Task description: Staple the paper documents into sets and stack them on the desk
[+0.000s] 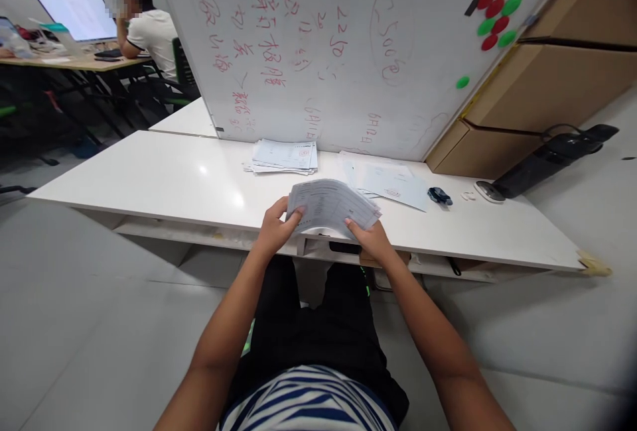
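Observation:
Between my two hands a sheaf of printed paper forms [326,204] is bowed upward, just above the front edge of the white desk [164,172]. My left hand [279,224] pinches its left end, thumb on top. At the right end my right hand [369,235] grips it the same way, with the fingers hidden underneath. Behind the sheaf on the left lies a stack of similar papers [284,156]. More loose sheets [393,182], one with a round stamp mark, are spread on the desk behind my right hand.
A whiteboard [343,46] with red writing and magnets stands along the desk's back. To the right are a dark small object [440,196], a computer mouse [489,191], a black bottle-like object [552,162] and cardboard boxes [557,93]. At far left a person [152,33] sits by a monitor [74,12].

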`<act>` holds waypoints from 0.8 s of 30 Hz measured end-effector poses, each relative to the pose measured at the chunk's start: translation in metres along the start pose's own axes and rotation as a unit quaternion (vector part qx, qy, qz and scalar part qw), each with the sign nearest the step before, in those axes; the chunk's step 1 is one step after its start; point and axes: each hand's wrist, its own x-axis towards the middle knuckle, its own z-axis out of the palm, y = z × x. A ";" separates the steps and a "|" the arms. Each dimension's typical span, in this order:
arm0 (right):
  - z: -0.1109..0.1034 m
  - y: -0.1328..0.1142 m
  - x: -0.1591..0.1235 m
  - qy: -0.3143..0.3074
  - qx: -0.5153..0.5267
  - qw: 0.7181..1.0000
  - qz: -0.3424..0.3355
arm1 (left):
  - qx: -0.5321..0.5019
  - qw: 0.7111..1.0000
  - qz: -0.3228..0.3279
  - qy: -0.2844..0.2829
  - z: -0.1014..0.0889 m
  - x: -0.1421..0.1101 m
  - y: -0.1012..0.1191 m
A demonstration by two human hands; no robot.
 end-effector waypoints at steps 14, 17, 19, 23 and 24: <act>0.005 0.011 -0.006 -0.003 0.004 1.000 0.013 | -0.198 0.969 -0.149 -0.004 0.029 -0.006 -0.012; 0.003 0.018 -0.010 0.003 -0.032 0.999 0.011 | -0.134 0.979 -0.155 0.009 0.035 -0.011 -0.009; 0.001 0.021 -0.011 0.005 -0.044 0.999 0.010 | -0.109 0.982 -0.156 0.010 0.038 -0.012 -0.007; -0.002 0.023 -0.010 0.048 -0.030 0.998 0.012 | -0.097 0.986 -0.137 0.006 0.041 -0.007 -0.002; -0.003 0.023 -0.009 0.054 -0.026 0.998 0.011 | -0.097 0.986 -0.132 0.001 0.041 -0.005 -0.003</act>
